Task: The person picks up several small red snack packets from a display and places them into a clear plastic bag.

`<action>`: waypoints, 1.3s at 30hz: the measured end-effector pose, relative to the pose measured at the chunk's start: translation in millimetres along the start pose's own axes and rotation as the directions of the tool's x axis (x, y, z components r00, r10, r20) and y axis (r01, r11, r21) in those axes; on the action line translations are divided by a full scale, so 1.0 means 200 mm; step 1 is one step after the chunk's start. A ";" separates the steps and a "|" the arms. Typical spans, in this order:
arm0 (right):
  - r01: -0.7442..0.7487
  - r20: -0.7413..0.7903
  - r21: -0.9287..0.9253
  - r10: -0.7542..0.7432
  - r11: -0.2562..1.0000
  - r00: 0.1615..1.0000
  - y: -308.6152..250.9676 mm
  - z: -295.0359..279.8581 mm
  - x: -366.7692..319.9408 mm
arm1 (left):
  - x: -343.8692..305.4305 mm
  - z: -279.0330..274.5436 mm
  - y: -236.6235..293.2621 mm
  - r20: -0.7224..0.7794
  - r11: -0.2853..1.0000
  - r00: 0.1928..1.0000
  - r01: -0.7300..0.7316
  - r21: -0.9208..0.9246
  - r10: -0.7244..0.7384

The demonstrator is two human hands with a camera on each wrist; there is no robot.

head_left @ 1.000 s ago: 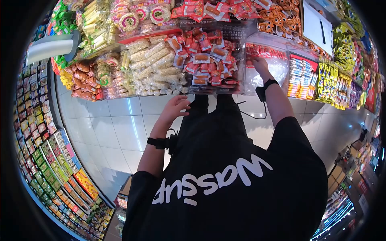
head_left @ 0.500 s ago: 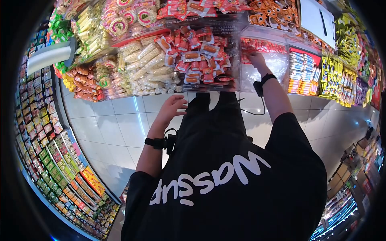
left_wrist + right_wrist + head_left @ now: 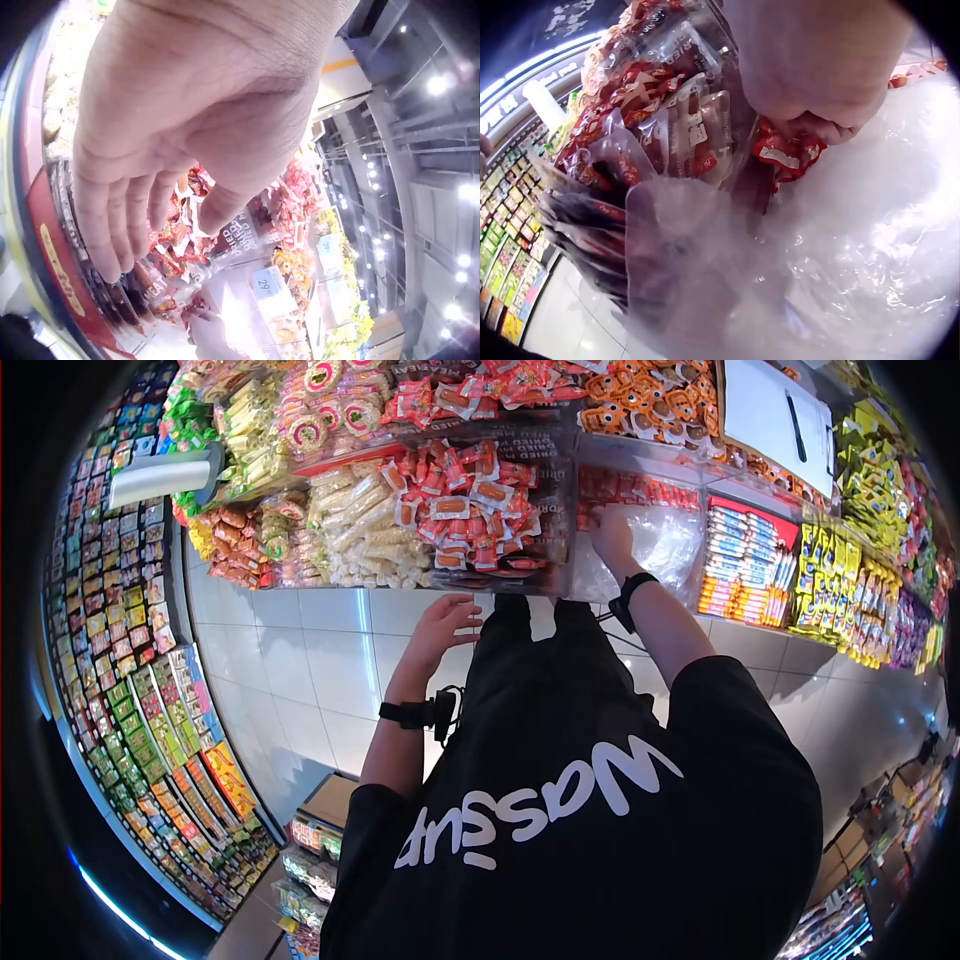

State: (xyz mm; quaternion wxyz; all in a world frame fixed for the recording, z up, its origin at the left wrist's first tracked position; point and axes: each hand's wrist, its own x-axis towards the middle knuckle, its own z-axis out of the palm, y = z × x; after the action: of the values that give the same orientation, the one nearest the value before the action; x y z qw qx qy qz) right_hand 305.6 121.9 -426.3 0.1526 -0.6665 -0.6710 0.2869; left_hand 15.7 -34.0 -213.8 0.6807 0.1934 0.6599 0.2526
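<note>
My right hand (image 3: 614, 540) reaches into a clear bin with a row of red-wrapped snack packets (image 3: 655, 490) along its back. In the right wrist view its fingers curl over a red snack packet (image 3: 784, 156); the fingertips are partly hidden. Crumpled clear plastic (image 3: 870, 232) spreads under and beside that hand. My left hand (image 3: 440, 628) hangs in front of the bins' near edge, holding nothing. Its fingers are loosely bent and spread in the left wrist view, near the red-wrapped snacks (image 3: 180, 225) heaped in the neighbouring bin.
Left of the bin are red sausage snacks (image 3: 480, 510) and pale puffed sticks (image 3: 365, 540). Upright striped packets (image 3: 745, 560) and yellow packets (image 3: 825, 575) stand to the right. A white board with a pen (image 3: 775, 425) lies at the back. A bin wall (image 3: 573, 520) rises beside my right hand.
My right hand has drawn back from the red row toward the bin's front, and the clear plastic looks more bunched. The view has shifted, moving the bins left. My left hand keeps its pose.
</note>
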 end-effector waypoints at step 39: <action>-0.145 -0.095 -0.157 0.131 0.977 0.987 -1.06 0.04 -0.22 | 0.07 -0.89 0.12 0.250 0.994 0.963 -0.106 0.027 0.096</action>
State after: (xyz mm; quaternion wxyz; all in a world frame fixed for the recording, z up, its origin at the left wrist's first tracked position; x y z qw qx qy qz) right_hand 133.5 87.5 -300.7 0.1054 -0.7332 -0.6373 0.2126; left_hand -163.1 -18.4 -220.1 0.7401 0.2705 0.5637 0.2476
